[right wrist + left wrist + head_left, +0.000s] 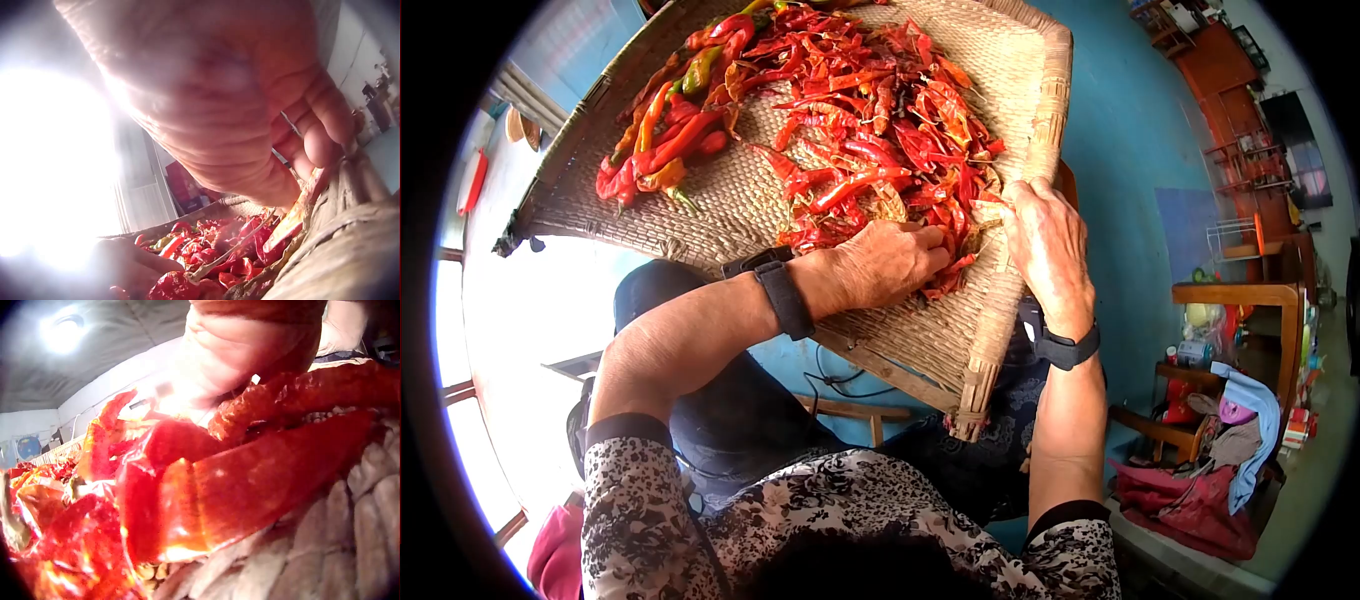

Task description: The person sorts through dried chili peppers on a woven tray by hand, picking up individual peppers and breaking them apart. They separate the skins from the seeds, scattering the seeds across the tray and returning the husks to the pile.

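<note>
Head and right wrist views show the right hand (pixel 1048 245) pinching a pale chili (pixel 292 220) beside the woven basket's rim (pixel 1052 80), while the left hand (pixel 888 264), its grasp impossible to tell, touches red chilies (pixel 858 186) inside.

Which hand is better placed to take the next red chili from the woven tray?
Probably the left hand: it is at the red chilies, while the right hand pinches another chili beside the woven tray's rim.

Floral sleeves (pixel 635 515), black wristbands (pixel 785 300)
</note>
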{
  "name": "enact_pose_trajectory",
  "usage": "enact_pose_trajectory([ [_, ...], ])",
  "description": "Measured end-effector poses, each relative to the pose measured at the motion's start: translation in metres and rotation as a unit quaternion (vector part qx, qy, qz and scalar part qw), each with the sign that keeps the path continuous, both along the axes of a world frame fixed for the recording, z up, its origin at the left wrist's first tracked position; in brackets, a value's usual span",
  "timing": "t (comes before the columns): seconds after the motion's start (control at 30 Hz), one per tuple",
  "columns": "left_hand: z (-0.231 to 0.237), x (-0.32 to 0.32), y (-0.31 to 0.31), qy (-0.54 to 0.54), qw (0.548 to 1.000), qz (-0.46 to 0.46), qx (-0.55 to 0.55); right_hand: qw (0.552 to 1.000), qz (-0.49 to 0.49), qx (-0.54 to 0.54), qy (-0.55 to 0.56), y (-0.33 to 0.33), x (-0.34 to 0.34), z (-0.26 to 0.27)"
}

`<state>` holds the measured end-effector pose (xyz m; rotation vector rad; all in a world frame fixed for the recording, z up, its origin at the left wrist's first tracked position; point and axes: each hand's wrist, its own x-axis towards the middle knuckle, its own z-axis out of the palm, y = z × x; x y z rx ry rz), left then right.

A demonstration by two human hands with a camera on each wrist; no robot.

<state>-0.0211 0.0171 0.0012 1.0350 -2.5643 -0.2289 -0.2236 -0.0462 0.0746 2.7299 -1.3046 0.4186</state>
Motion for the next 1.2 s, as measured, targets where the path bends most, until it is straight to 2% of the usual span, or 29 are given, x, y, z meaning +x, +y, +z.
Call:
enact_pose_trajectory([
  [0.27,-0.002,0.0,-0.002,-0.002,1.0,-0.001,0.0,1.0,-0.014,-0.008,0.015,0.0,-0.002,0.0],
  [0.33,-0.002,0.0,-0.002,0.001,1.0,-0.002,-0.001,1.0,-0.013,0.0,-0.014,-0.001,-0.003,-0.001],
  [0.87,-0.002,0.001,-0.002,-0.019,0.999,-0.012,-0.024,1.0,-0.01,0.012,-0.018,-0.002,-0.007,0.002],
  [0.93,-0.002,0.001,-0.002,-0.023,0.999,-0.01,-0.026,0.998,-0.002,0.037,-0.05,-0.004,-0.01,0.001],
  [1.2,-0.002,0.0,-0.002,-0.016,1.0,-0.007,-0.018,0.998,-0.002,0.035,-0.06,-0.003,-0.011,0.003],
])
